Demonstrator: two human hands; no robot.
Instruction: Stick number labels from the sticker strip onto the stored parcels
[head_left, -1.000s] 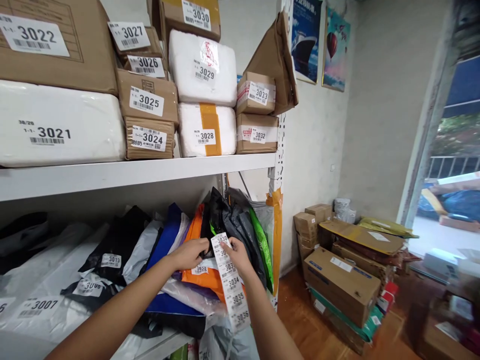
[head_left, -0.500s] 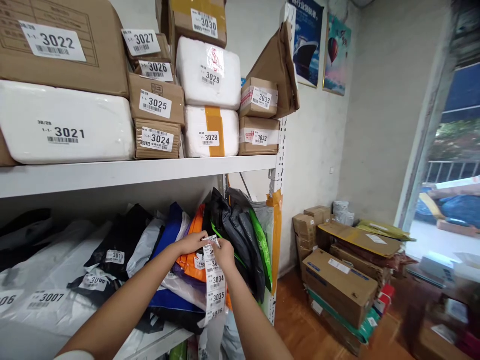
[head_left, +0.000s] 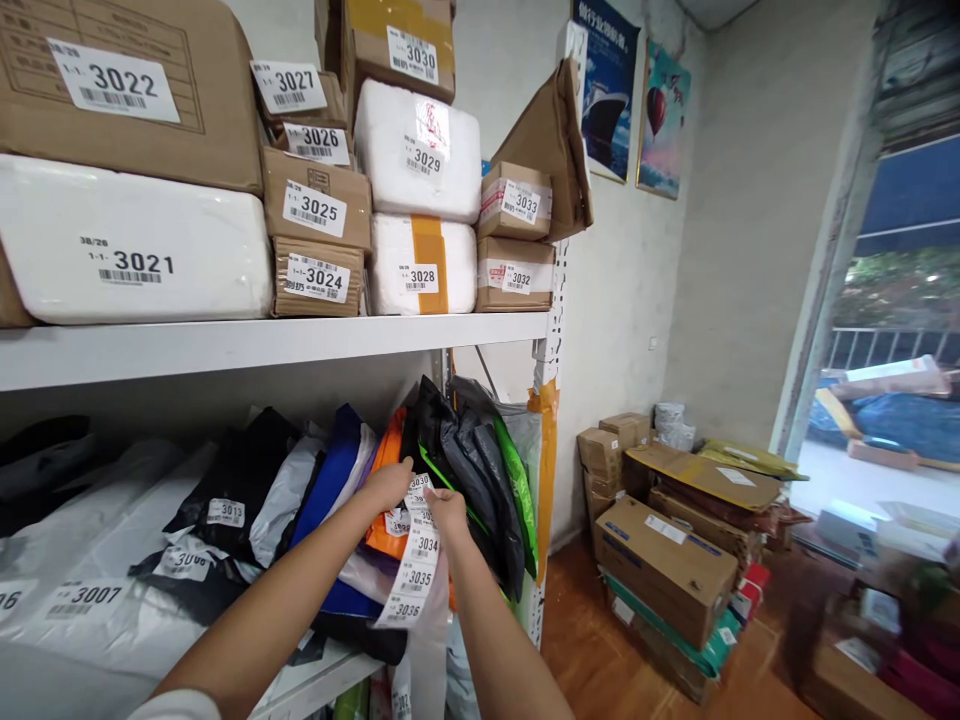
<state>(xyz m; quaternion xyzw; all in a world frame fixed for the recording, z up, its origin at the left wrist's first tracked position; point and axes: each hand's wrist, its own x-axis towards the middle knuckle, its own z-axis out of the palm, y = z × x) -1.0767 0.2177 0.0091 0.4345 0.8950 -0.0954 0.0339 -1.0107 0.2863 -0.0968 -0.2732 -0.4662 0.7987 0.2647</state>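
Observation:
A long white strip of numbered barcode labels (head_left: 409, 582) hangs in front of the parcels, its lower part curling down past the shelf edge. My right hand (head_left: 448, 512) pinches its right edge near the top, thumb and finger closed. At the upper left edge of the strip is my left hand (head_left: 388, 484), fingers bent round and partly hidden, closed on it. Right behind the hands are an orange parcel bag (head_left: 388, 450) with a label and a black parcel bag (head_left: 442, 420) with green edging.
Labelled cartons and white foam boxes (head_left: 135, 240) fill the upper shelf (head_left: 300, 350). Soft parcels (head_left: 97, 580) crowd the lower shelf at left. An orange-taped post (head_left: 547, 440) stands just right of my hands. Stacked cartons (head_left: 667, 560) rest on the floor beyond it.
The view has turned slightly right. The strip's lower printed part has swung left and tilted, so its last labels show more fully. Both hands remain at its top.

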